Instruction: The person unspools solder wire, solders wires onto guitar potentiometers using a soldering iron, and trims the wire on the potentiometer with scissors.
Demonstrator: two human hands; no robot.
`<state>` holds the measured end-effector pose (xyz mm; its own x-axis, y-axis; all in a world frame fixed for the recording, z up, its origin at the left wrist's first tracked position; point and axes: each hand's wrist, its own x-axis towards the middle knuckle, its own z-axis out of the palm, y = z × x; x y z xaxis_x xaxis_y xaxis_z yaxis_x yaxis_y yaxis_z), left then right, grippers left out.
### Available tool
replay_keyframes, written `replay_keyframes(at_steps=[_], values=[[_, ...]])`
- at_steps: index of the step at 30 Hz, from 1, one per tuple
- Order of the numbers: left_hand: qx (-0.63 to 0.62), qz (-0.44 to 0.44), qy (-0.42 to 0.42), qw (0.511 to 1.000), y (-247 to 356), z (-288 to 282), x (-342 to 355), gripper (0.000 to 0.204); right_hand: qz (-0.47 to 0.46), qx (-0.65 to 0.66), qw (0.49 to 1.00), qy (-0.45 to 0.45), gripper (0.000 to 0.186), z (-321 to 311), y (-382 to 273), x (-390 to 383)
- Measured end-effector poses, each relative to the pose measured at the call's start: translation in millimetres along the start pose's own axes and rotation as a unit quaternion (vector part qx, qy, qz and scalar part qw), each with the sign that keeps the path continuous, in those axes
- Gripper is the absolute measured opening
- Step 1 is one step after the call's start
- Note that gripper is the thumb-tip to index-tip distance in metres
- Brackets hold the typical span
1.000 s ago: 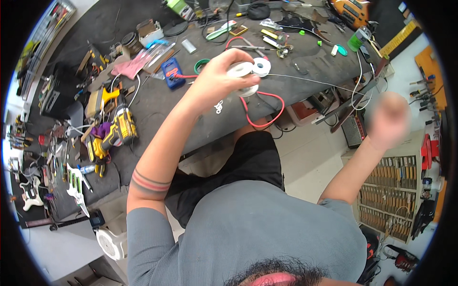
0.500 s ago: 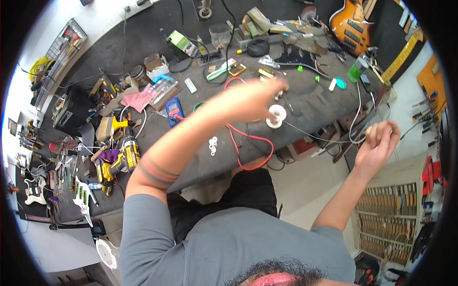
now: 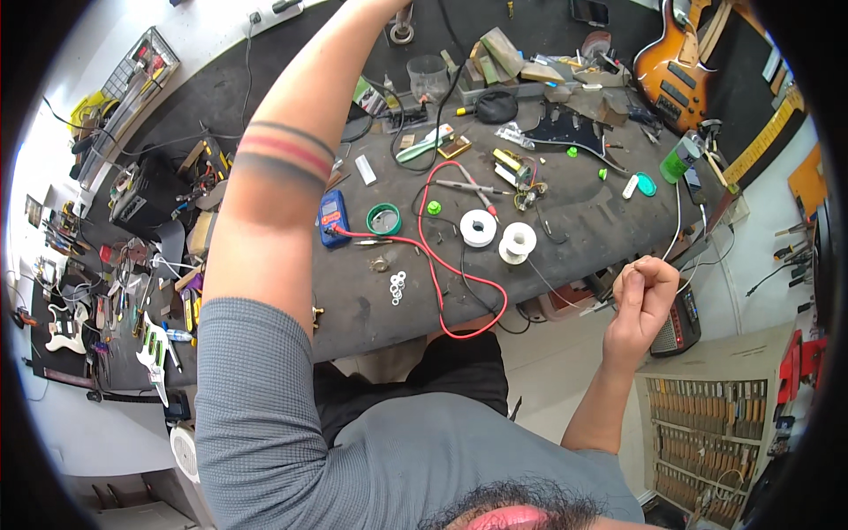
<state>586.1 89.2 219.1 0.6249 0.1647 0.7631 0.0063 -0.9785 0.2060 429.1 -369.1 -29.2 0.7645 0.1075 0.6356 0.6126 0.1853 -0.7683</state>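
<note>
Cluttered dark worktop (image 3: 609,201), sunburst electric guitar body (image 3: 673,75) up at far right, drawer-style cabinet (image 3: 711,424) on the floor side, lower right.

Right hand (image 3: 638,305): off the front edge of the worktop, thumb pressed in against curled fingers. Thin wire (image 3: 549,282) runs toward it from the white wire spool (image 3: 518,242), so the grip looks narrow, pinching that wire; exact pinch point hidden by the fingers. Left hand: past the top edge, only the left forearm (image 3: 305,132) shows, so can't tell its grip.

Spool sits near the front edge, just beside a second white spool (image 3: 478,228). Red test lead (image 3: 495,287) loops close by on the left, from the blue multimeter (image 3: 332,215). White cable (image 3: 677,221) hangs behind the right hand.

My read: step is handling wire paid out from the spool. To do it well: pinch firmly, keep light, even tension, no jerks. No hand on the spool, so a hard pull could tip it or drag it off the edge. Keep the strand clear of the test lead and white cable; avoid kinking it over the worktop edge.
</note>
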Motion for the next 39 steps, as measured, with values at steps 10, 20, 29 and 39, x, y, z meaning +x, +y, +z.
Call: replay_keyframes(at_steps=[10,20,29,39], values=[[0.049,0.163,0.138,0.976,61,-30,-7,0.039,0.097,0.014,0.995,-0.018,0.011,8,16,-18],[0.041,-0.056,-0.183,0.981,4,-177,-80,0.029,0.091,-0.018,0.995,-0.04,0.009,9,18,-16],[-0.102,-0.461,-0.071,0.878,-292,-440,-157,0.035,0.073,-0.072,0.994,-0.022,0.009,24,25,-12],[-0.709,-0.395,0.139,0.567,-281,-368,-405,0.038,0.107,-0.141,0.979,-0.096,0.006,99,1,-29]])
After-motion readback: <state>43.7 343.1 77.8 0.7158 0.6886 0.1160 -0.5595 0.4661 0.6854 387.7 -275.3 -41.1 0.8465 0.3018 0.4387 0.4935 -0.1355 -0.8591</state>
